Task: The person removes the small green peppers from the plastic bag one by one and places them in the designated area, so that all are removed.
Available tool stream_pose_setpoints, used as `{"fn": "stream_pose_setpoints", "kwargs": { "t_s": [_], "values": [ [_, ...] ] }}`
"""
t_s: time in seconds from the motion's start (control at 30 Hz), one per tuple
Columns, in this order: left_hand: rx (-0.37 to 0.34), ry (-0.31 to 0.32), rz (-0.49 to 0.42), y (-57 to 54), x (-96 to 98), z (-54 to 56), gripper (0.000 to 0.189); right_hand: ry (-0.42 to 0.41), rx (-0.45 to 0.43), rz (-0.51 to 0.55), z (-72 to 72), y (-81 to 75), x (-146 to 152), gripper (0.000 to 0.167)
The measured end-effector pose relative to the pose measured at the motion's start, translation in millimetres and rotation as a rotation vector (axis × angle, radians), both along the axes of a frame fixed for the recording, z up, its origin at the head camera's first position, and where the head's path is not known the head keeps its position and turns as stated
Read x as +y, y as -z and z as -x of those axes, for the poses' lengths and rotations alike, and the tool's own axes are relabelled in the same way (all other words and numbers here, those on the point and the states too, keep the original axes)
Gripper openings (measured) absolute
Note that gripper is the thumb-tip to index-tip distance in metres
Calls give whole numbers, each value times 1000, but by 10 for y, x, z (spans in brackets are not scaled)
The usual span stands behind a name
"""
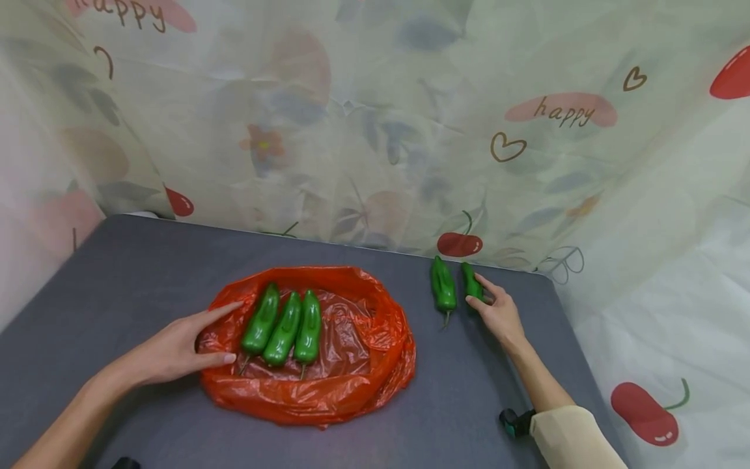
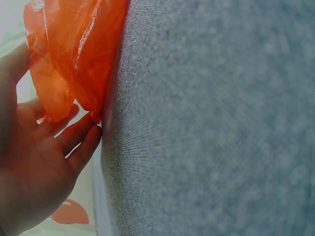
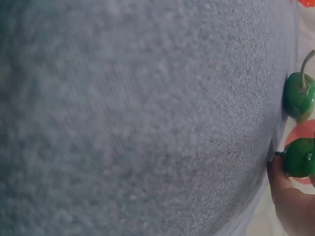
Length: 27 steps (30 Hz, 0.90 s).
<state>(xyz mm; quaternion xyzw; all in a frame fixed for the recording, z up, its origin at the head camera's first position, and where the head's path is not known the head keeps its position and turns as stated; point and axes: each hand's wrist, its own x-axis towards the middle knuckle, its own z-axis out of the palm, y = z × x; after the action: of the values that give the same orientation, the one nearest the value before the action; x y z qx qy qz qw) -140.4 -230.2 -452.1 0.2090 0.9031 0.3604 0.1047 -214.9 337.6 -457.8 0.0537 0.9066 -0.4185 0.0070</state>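
Observation:
A red plastic bag [image 1: 293,396] lies with its mouth spread wide on the table, holding three green peppers [image 1: 284,329] side by side in its left half. At its left edge is my left hand [image 1: 170,348], thumb and fingers extended and touching the plastic; the left wrist view shows the fingers spread against the bag [image 2: 83,44]. Over on the right, my right hand [image 1: 502,316] pinches a green pepper [image 1: 471,280] between thumb and fingers near the table's back edge. Just left of it lies another green pepper [image 1: 443,286], stem toward me, untouched.
The grey table [image 1: 363,449] ends at a patterned curtain [image 1: 381,143] hanging close behind it. Small dark objects show by the right sleeve [image 1: 577,433] and at the bottom left edge.

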Motion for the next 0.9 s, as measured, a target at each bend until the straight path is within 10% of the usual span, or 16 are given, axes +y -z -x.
{"fn": "stream_pose_setpoints", "kwargs": {
  "t_s": [0.9],
  "values": [
    [-13,2,8,9,-11,13,86,72,87,-55,-68,37,-12,56]
  ]
}}
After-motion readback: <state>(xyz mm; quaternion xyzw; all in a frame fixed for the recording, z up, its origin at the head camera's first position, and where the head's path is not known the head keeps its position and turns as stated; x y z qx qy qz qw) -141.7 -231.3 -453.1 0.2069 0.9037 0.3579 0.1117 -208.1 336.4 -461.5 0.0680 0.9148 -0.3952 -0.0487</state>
